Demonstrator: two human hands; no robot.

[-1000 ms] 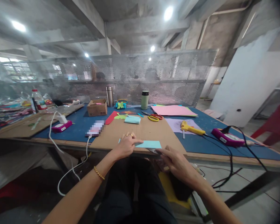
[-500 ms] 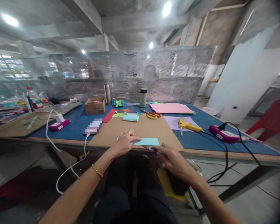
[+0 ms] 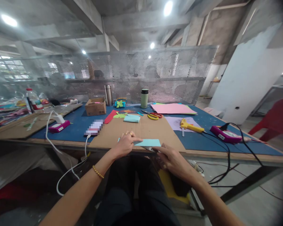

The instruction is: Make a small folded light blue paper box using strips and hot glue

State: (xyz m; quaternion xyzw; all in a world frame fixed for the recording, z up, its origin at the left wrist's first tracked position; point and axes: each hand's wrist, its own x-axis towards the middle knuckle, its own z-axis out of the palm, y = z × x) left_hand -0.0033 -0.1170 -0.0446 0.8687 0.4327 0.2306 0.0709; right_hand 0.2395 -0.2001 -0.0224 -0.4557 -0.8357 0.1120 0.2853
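Observation:
A light-blue strip of paper (image 3: 149,142) lies near the front edge of a brown cardboard sheet (image 3: 160,128). My left hand (image 3: 127,143) rests on the strip's left part, index finger stretched out to the right along it and the other fingers partly bent. At the strip's lower right edge, my right hand (image 3: 171,158) grips a small, pointed metal blade (image 3: 150,148), whose tip points left. The rest of the blade is hidden by the fingers. Beyond the strip lies a folded light-blue paper piece (image 3: 132,118).
Scissors (image 3: 155,116), a red cutout (image 3: 110,116) and green leaf shapes (image 3: 120,115) lie farther back. At right are a yellow glue gun (image 3: 191,126), a corded purple power strip (image 3: 225,135) and pink paper sheets (image 3: 173,108). A phone (image 3: 94,127) with a cable lies left.
The blade and my right hand have shifted very slightly along the strip's lower edge. My left hand stays in place on the paper.

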